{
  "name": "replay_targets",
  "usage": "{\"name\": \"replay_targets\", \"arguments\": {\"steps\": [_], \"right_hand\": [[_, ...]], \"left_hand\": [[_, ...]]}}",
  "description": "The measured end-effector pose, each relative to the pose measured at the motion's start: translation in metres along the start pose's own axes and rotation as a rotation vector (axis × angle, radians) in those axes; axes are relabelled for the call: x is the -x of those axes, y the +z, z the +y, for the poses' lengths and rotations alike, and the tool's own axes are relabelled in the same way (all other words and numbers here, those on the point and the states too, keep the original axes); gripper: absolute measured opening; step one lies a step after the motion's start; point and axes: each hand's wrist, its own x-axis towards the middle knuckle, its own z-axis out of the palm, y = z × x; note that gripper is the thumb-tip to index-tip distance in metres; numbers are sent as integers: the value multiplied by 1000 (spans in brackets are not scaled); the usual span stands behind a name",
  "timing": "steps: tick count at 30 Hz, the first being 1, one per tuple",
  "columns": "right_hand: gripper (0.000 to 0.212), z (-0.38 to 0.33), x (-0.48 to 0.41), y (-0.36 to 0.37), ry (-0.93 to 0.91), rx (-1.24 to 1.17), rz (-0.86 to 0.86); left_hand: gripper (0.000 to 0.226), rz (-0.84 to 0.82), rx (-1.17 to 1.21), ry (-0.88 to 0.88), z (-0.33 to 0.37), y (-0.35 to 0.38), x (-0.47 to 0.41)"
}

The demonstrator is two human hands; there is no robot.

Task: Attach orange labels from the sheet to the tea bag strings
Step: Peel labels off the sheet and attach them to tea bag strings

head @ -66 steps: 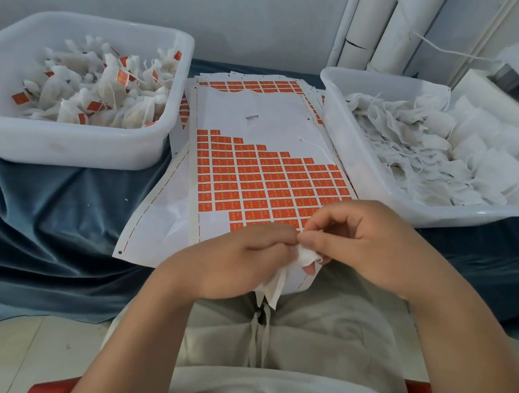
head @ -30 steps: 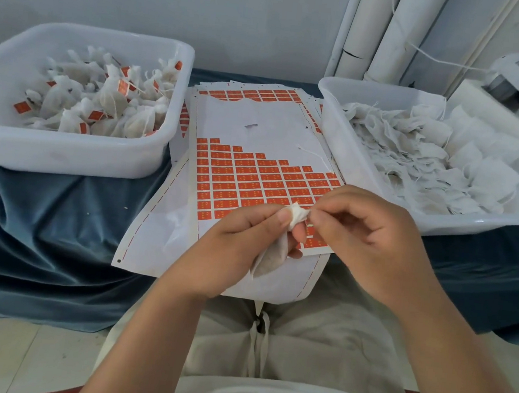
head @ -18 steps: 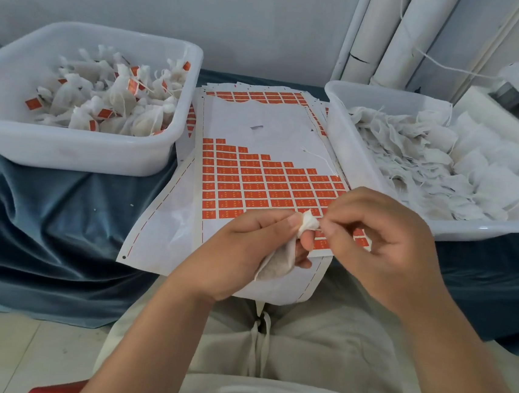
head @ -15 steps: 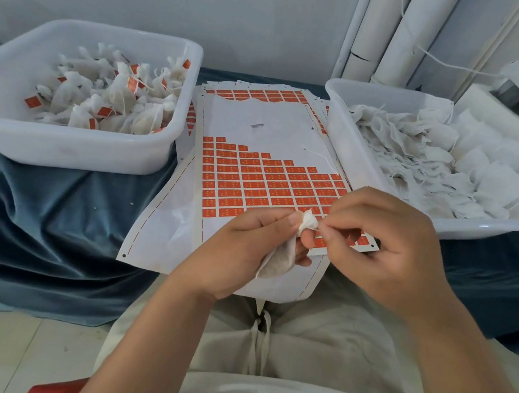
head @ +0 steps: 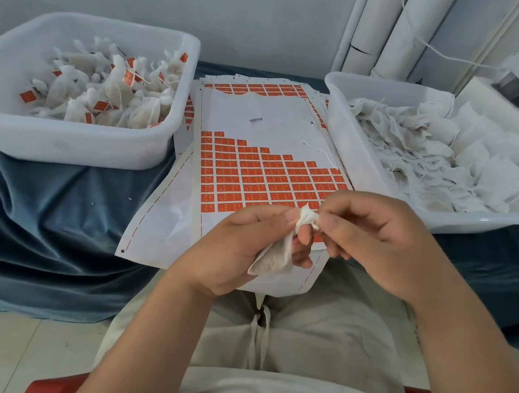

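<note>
L hand (head: pixel 240 245): over sheet's (head: pixel 259 117) near edge; thumb + fingers curled round bag (head: pixel 274 261), neck up.
R hand (head: pixel 374 239): over sheet's near right corner; thumb + forefinger pinch bag's bunched top, other fingers curled.
Hidden: string not discernible in the pinch; can't tell if a label is held. Hands cover sheet's nearest rows.
Labels (head: pixel 269 178): orange rows on sheet's near half.
L tub (head: pixel 76 144): left of sheet, tagged bags.
R tub (head: pixel 366 162): right of sheet, untagged bags, cut off by frame edge.
Change: grips + place same as 0.5 s ago. 2.2 s ago bag hung past sheet's near edge; now over its near margin.
</note>
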Motion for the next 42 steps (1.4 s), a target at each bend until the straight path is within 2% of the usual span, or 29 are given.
{"name": "replay_targets", "arguments": {"steps": [3,7,10,15,19,24,32,37,42], "right_hand": [[29,-12,2,4,-38,55,44],[13,-11,1,5,10,140,118],[12,-8,2,5,38,182,135],[16,-7,1,3,41,187,75],[23,-6,2,-3,106,82,-31],[18,-8,2,-3,95,16,-62],[16,-11,4,0,33,305,16],[9,-12,3,5,-30,336,194],[6,-11,2,11,-154,413,253]], "left_hand": [[38,23,-15,-7,-1,-1,-1],[35,43,-26,-6,-1,-2,-1],[35,22,-15,-4,0,-3,-2],[35,-23,18,5,-2,-3,-2],[38,-54,49,-4,-4,-4,0],[34,-57,26,1,-4,-4,-1],[34,-55,25,7,-7,-5,-3],[32,-37,62,14,-7,-6,-3],[34,-67,108,8,-6,-6,-4]]}}
